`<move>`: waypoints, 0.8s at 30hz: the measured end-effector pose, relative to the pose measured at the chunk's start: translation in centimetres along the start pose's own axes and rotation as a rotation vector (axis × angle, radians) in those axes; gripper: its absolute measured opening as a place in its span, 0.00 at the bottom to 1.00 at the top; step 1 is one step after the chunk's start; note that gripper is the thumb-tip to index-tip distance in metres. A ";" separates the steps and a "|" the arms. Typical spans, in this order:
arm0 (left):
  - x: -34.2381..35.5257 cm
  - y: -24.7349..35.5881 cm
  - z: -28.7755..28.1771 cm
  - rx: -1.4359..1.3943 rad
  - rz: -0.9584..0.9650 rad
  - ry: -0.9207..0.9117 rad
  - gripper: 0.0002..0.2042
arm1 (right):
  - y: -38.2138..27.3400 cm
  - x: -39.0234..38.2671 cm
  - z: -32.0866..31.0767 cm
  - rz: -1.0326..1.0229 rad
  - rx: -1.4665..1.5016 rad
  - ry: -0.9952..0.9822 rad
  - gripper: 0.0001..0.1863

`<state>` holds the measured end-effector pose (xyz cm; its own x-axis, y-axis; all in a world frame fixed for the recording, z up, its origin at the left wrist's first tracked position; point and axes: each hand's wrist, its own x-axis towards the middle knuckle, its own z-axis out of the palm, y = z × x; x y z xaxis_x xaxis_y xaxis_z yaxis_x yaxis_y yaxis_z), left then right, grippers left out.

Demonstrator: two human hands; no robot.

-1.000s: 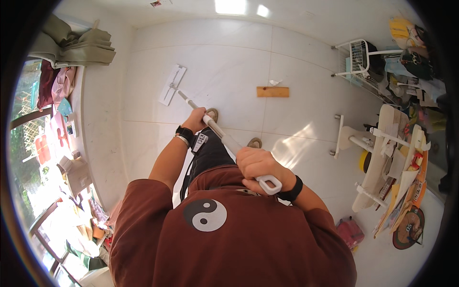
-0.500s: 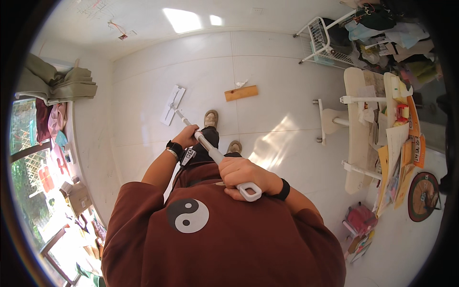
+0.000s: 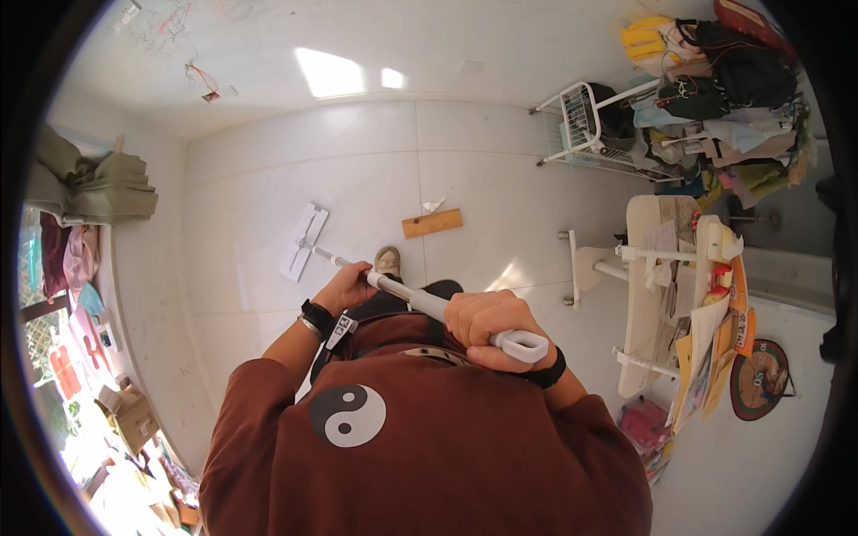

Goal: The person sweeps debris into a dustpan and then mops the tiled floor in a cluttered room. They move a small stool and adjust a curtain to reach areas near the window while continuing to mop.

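I hold a flat floor mop by its grey and white pole point(image 3: 393, 287), which slants from the far left toward me. My left hand point(image 3: 349, 288) is wrapped round the thin middle of the pole. Near the looped end of the handle, my right hand point(image 3: 490, 327) grips the thicker grey part, in front of my belly. The rectangular white mop head point(image 3: 305, 242) lies flat on the pale floor, ahead and to the left of my shoe point(image 3: 387, 261). A wooden board point(image 3: 432, 223) rests to the right of the mop head, with a small white scrap point(image 3: 434, 205) just beyond it.
A white wheeled rack point(image 3: 583, 125) stands at the far right, with bags and clothes piled beside it. Closer on the right is a pale table point(image 3: 642, 299) on a wheeled base, loaded with papers. Curtains point(image 3: 98, 183) and a cardboard box point(image 3: 132, 416) are by the window on the left.
The view has tilted, so the room sits lower in it. My right hand and the handle end have shifted right. The mop head keeps its place beside the board; one shoe is now hidden.
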<state>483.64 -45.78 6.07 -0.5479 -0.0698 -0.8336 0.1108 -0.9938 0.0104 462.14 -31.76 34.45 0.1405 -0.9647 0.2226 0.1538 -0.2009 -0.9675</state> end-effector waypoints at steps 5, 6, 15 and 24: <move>-0.8 2.0 1.3 -0.021 -0.037 -0.033 0.06 | 0.1 2.7 -0.7 -0.034 0.018 0.024 0.12; -0.6 2.3 1.4 -0.056 -0.055 -0.038 0.06 | 0.1 3.0 -1.0 -0.020 0.024 0.031 0.12; 0.7 4.4 1.3 -0.106 -0.042 -0.111 0.06 | 0.6 6.0 -2.1 -0.020 0.083 0.115 0.12; 1.3 7.2 1.5 -0.216 0.101 -0.082 0.04 | 0.5 8.9 -3.7 0.115 -0.071 0.114 0.14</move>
<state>482.45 -53.14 5.87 -0.5898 -0.1832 -0.7865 0.3383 -0.9404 -0.0347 459.84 -41.08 35.46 0.0404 -0.9943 0.0986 0.0730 -0.0955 -0.9927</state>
